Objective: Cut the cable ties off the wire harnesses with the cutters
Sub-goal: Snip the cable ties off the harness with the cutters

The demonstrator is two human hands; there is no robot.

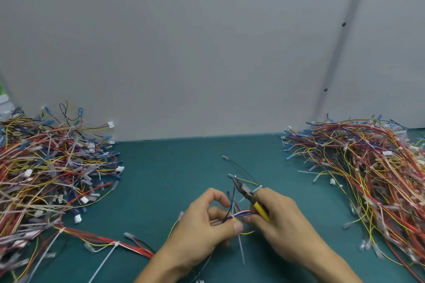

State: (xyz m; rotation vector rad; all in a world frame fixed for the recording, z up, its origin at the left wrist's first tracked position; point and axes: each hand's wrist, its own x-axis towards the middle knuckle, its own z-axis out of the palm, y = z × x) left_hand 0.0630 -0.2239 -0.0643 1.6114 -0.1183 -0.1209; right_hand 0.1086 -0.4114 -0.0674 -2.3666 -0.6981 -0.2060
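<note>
Here, left hand pinches thin harness; right hand grips cutters.

cutters: yellow handles, dark grey head, just above the fingers. harness between the fingers: purple, red, yellow and black wires. tie below the fingers: plain white. mat under the fingers: plain teal. left pile and right pile, either side of the fingers: red, yellow and orange wires, blue and white connectors. wall beyond the fingers: plain pale grey.
</note>
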